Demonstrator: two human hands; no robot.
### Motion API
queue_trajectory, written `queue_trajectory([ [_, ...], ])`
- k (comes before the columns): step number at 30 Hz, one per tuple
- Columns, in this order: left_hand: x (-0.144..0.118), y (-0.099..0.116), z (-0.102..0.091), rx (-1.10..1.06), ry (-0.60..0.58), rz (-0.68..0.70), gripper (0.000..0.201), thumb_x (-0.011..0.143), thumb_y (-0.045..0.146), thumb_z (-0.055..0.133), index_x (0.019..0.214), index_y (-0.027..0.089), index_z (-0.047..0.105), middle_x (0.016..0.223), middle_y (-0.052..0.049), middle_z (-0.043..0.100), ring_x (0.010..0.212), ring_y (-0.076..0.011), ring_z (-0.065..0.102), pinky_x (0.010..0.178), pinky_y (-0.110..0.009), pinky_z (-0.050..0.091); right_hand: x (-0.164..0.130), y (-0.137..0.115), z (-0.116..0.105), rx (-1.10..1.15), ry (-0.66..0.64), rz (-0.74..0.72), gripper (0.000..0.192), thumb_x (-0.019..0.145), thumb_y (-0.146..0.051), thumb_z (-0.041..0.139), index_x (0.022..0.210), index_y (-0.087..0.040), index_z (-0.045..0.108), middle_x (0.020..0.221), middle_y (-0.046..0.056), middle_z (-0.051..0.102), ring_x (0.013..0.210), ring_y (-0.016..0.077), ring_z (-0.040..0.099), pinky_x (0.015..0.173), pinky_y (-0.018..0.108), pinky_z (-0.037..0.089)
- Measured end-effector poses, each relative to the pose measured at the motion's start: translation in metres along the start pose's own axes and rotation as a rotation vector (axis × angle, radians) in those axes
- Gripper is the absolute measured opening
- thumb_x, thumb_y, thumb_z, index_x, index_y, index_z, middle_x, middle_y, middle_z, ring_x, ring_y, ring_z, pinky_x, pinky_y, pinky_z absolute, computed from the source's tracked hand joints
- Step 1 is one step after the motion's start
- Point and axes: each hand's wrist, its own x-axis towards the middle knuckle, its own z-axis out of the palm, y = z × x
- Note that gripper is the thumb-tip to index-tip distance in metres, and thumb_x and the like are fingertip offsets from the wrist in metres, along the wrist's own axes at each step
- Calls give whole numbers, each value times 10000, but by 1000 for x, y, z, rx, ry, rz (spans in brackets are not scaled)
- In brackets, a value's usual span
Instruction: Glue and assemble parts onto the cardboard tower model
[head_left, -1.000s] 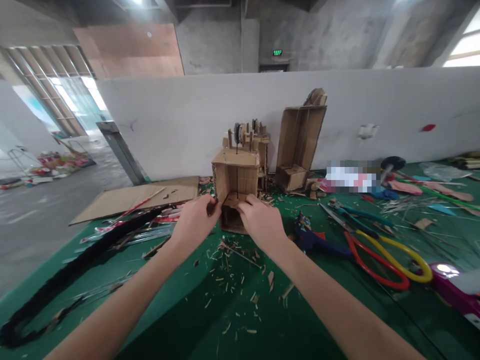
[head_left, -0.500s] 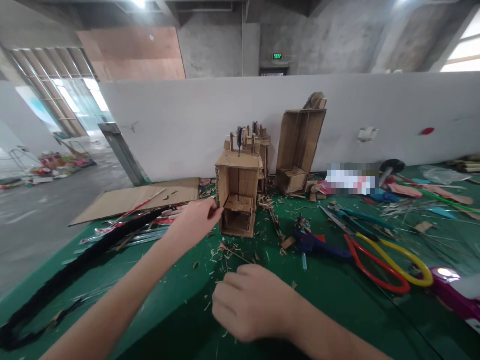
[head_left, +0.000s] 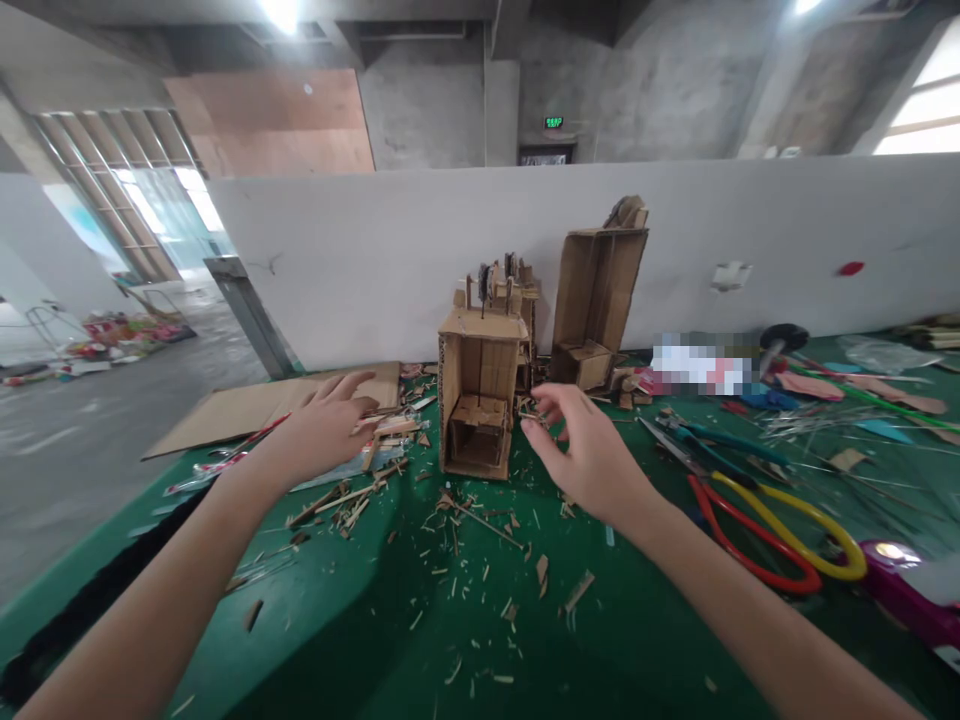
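Observation:
A small cardboard box model (head_left: 481,322) with an open front stands upright at mid-table, with a thin rod inside and wheel-like discs above it. To its left, my left hand (head_left: 330,432) is spread over cardboard scraps and touches no part of the box. On the other side, my right hand (head_left: 581,450) hovers with thumb and fingers curved apart, near the box's right wall. Nothing shows in either hand. Behind the right hand a taller cardboard box (head_left: 600,290) leans by the white wall.
Wood and cardboard bits (head_left: 457,530) litter the green table (head_left: 420,660). On the right lie scissors with red and yellow handles (head_left: 787,525), teal-handled pliers (head_left: 739,440) and a purple tool (head_left: 904,590). A flat cardboard sheet (head_left: 217,410) and a black fuzzy strip (head_left: 97,610) are at left.
My left hand has let go of the box's left side and moved left, its fingers opening. From a fist low in front, my right hand has risen forward beside the box and opened.

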Motion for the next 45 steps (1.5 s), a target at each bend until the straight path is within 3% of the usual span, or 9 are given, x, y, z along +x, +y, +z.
queue_trajectory([
  [4, 6, 28, -10, -315, 0, 35, 419, 838, 419, 444, 1191, 211, 532, 1251, -96, 545, 1138, -265, 509, 962, -444, 407, 24, -1, -4, 153, 13, 16, 546, 855, -412, 450, 1329, -171, 328, 1310, 148, 418, 1122, 242, 475, 811, 337, 473],
  [7, 9, 44, -7, -590, 103, 4, 503, 852, 416, 451, 1303, 203, 385, 1259, -110, 531, 1121, -240, 528, 911, -412, 467, 49, -2, -7, 277, 26, 23, 556, 862, -445, 432, 1354, -218, 306, 1403, 123, 335, 1245, 279, 378, 905, 400, 446],
  [12, 27, 59, -7, -654, 296, 16, 548, 833, 398, 507, 1325, 221, 345, 1350, -122, 429, 1202, -263, 453, 918, -419, 470, 108, 0, -12, 369, 113, 59, 536, 844, -433, 485, 1314, -209, 364, 1338, 131, 428, 1190, 275, 456, 980, 449, 391],
  [16, 47, 70, -11, -720, 239, 56, 651, 805, 409, 556, 1377, 273, 277, 1433, -111, 327, 1211, -296, 441, 890, -427, 488, 150, 1, -17, 264, 16, -42, 566, 783, -407, 593, 1288, -219, 420, 1299, 113, 476, 1162, 278, 481, 985, 467, 381],
  [19, 54, 78, -9, -782, 227, 87, 596, 832, 393, 524, 1375, 276, 309, 1344, -115, 446, 1048, -259, 569, 856, -421, 504, 166, -1, -21, 210, -97, -147, 404, 788, -358, 598, 1165, -232, 532, 1177, 80, 573, 1075, 252, 542, 956, 463, 411],
  [22, 52, 84, -9, -791, 275, 54, 547, 833, 384, 528, 1344, 277, 364, 1209, -101, 551, 908, -222, 624, 780, -388, 535, 169, -6, -24, 242, -152, -156, 313, 788, -282, 601, 1089, -204, 563, 1130, 82, 602, 1044, 233, 559, 937, 439, 436],
  [30, 35, 97, -16, -691, 377, 6, 482, 800, 360, 576, 1255, 257, 454, 1112, -80, 605, 829, -192, 643, 669, -294, 550, 159, -22, -29, 422, -224, -113, 256, 799, -155, 567, 1050, -205, 558, 1162, 75, 593, 1137, 188, 516, 990, 391, 416],
  [36, 29, 101, -18, -629, 386, -2, 474, 804, 357, 563, 1255, 281, 436, 1146, -64, 592, 853, -193, 634, 659, -294, 546, 163, -22, -36, 439, -302, -77, 255, 808, -237, 580, 1060, -202, 587, 1010, 63, 661, 991, 203, 591, 934, 423, 453],
  [45, 27, 103, -21, -627, 374, 29, 454, 800, 378, 569, 1225, 276, 447, 1183, -68, 572, 876, -194, 613, 645, -294, 536, 158, -16, -33, 381, -195, -126, 322, 859, -422, 505, 1046, -188, 624, 1036, 73, 664, 956, 190, 590, 906, 370, 441],
])
